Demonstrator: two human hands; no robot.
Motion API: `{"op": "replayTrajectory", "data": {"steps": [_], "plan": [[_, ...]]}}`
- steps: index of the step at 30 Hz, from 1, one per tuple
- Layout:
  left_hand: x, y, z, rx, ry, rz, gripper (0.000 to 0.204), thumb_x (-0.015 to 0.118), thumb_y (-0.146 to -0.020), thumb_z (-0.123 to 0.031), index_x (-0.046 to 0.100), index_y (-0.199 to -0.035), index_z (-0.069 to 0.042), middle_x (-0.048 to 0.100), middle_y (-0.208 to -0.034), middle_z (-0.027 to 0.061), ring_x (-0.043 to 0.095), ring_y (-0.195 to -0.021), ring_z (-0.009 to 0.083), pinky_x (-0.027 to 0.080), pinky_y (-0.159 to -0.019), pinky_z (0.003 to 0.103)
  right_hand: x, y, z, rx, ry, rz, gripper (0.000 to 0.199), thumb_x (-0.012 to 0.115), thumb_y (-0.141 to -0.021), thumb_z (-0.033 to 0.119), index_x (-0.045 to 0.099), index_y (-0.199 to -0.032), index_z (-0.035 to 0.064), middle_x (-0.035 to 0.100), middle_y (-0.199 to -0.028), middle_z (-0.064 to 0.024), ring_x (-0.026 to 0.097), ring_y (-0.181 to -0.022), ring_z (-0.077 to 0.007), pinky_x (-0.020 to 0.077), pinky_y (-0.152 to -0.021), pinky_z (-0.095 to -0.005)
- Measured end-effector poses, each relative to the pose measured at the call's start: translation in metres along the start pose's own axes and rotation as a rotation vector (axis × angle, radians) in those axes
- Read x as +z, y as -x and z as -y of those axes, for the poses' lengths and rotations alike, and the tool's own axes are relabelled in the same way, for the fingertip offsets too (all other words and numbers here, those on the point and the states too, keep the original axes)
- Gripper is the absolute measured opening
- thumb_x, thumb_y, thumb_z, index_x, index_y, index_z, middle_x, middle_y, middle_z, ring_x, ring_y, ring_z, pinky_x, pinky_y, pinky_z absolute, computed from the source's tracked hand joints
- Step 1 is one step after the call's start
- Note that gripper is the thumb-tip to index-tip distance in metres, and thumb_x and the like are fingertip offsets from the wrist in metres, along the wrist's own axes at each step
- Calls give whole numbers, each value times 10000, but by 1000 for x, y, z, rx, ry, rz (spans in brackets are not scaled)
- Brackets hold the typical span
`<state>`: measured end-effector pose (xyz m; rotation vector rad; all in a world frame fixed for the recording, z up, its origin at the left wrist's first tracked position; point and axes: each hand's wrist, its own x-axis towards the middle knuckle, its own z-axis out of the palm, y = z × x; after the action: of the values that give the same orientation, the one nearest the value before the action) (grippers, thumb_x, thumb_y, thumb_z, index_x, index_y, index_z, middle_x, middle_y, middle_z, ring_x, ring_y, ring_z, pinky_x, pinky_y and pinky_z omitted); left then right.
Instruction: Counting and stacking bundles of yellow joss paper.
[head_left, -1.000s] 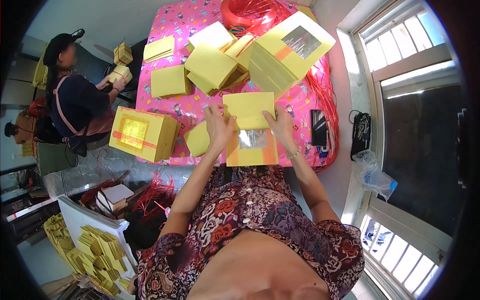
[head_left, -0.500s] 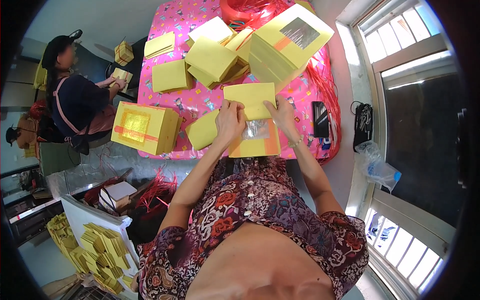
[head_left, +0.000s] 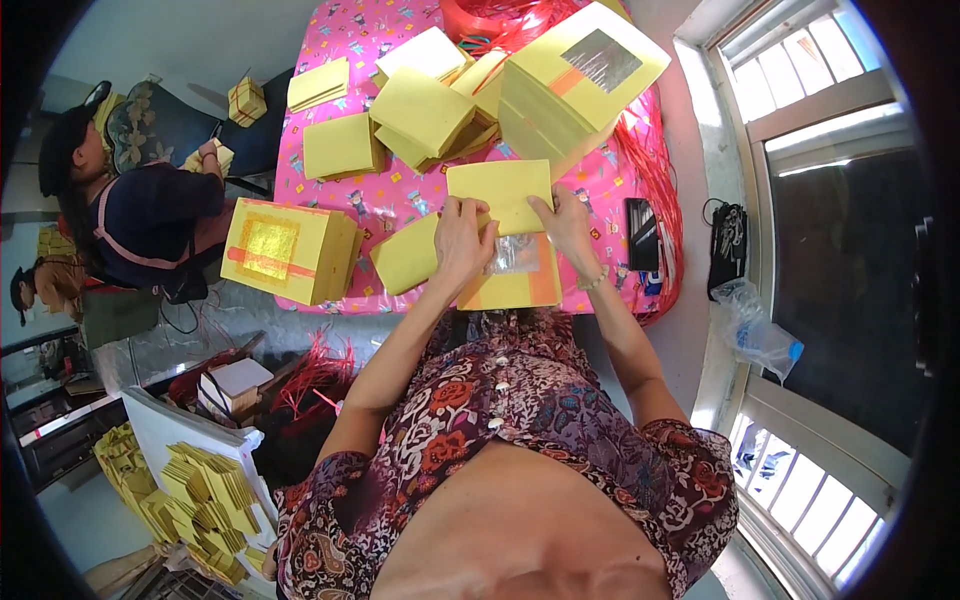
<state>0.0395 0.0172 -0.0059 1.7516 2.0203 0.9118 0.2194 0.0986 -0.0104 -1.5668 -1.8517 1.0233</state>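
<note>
A folded sheet of yellow paper [head_left: 508, 190] is pinched near the table's front edge. My left hand [head_left: 463, 243] is closed on its left side, fingers curled, and my right hand [head_left: 568, 230] grips its right edge with the thumb on top. Just below lies yellow paper with a silver foil patch [head_left: 516, 256] and an orange band, partly covered by the sheet and my left hand. Next to my left hand rests a folded yellow piece [head_left: 405, 257]. Left of that stands a thick paper stack with a gold foil square [head_left: 268, 247].
Folded yellow bundles [head_left: 425, 110] and a tall foil-topped stack [head_left: 557, 105] occupy the far side of the pink tablecloth [head_left: 335, 215]. Red strings [head_left: 648, 165] and a dark phone [head_left: 641, 235] lie at right. A co-worker [head_left: 155, 215] handles yellow paper at left.
My hands keep their grip on the yellow sheet and have barely shifted. The co-worker has leaned further left, with their hands and the yellow paper moving left too.
</note>
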Motion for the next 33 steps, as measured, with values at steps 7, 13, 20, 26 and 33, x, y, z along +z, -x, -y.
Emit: {"op": "replayTrajectory", "data": {"steps": [7, 13, 20, 26, 33], "plan": [[4, 2, -1, -1, -23, -3, 304, 734, -812, -141, 563, -1046, -48, 508, -1023, 168, 582, -898, 359, 493, -744, 439, -14, 23, 39, -345, 157, -235, 261, 705, -852, 224, 567, -983, 47, 622, -806, -133, 635, -740, -342, 495, -635, -443], [5, 2, 1, 30, -17, -47, 308, 738, -796, -131, 576, -1044, -51, 524, -1009, 168, 573, -891, 350, 484, -746, 436, 8, 25, 16, -459, 218, 89, 174, 710, -805, 141, 566, -859, 58, 589, -789, -100, 608, -780, -321, 493, -670, -420], [3, 9, 10, 89, 90, -34, 321, 740, -815, -139, 596, -1089, -54, 500, -1039, 161, 552, -917, 336, 472, -788, 414, 14, 26, 4, -472, 112, 64, 184, 718, -795, 133, 558, -833, 52, 586, -777, -101, 603, -769, -309, 483, -659, -412], [-21, 8, 29, 146, 207, 58, 344, 759, -779, -115, 680, -1114, -126, 462, -962, 105, 506, -863, 265, 450, -763, 355, 10, 30, 12, -386, 81, 89, 210, 745, -778, 139, 556, -820, 59, 563, -731, -93, 581, -680, -288, 462, -602, -410], [-33, -7, 54, -57, 497, 335, 321, 763, -801, -117, 721, -1116, -158, 430, -899, -5, 405, -781, 104, 388, -681, 243, 13, 28, 12, -315, 51, 112, 248, 773, -756, 172, 553, -801, 67, 558, -722, -85, 578, -681, -273, 452, -605, -396]]}}
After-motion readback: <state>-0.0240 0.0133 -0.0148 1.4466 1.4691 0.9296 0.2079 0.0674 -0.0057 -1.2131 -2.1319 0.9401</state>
